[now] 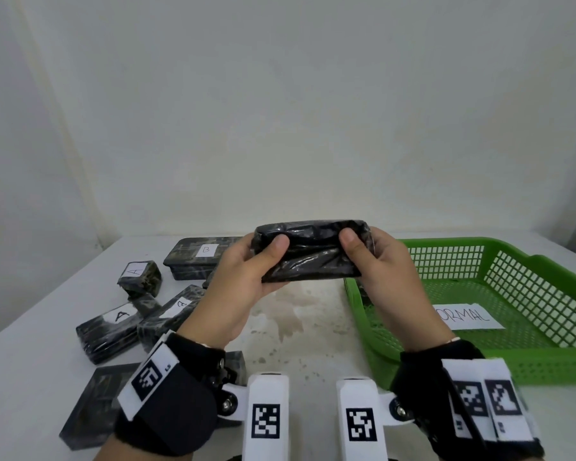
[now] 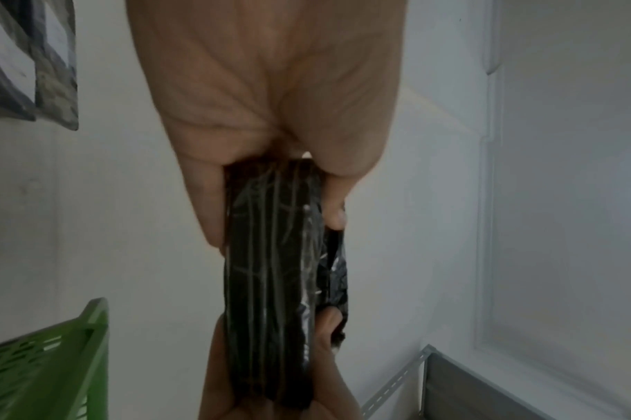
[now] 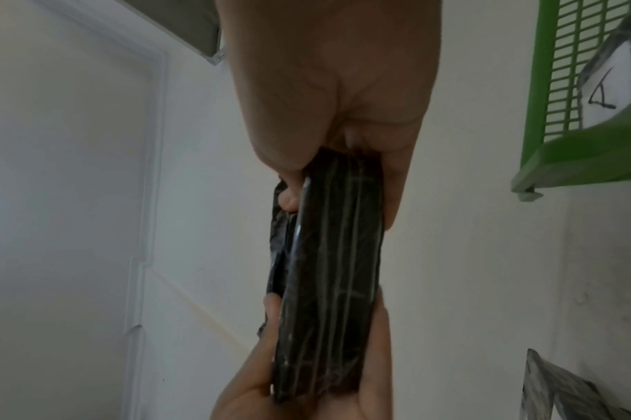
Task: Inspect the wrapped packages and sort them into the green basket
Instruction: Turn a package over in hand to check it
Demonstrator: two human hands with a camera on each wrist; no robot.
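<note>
A black plastic-wrapped package (image 1: 311,251) is held up above the table between both hands. My left hand (image 1: 250,271) grips its left end, thumb on the near face. My right hand (image 1: 376,264) grips its right end the same way. In the left wrist view the package (image 2: 271,284) runs edge-on from my left hand (image 2: 267,182) toward the other hand. The right wrist view shows the package (image 3: 332,278) pinched by my right hand (image 3: 342,182). The green basket (image 1: 512,361) sits on the table at the right, with a paper label (image 1: 468,317) reading "NORMAL" inside.
Several wrapped packages lie at the left of the white table: one labelled B (image 1: 200,257), a small one labelled A (image 1: 140,276), another labelled A (image 1: 113,331) and an unlabelled one (image 1: 94,407) near the front edge. A package labelled A (image 3: 608,85) lies in the basket.
</note>
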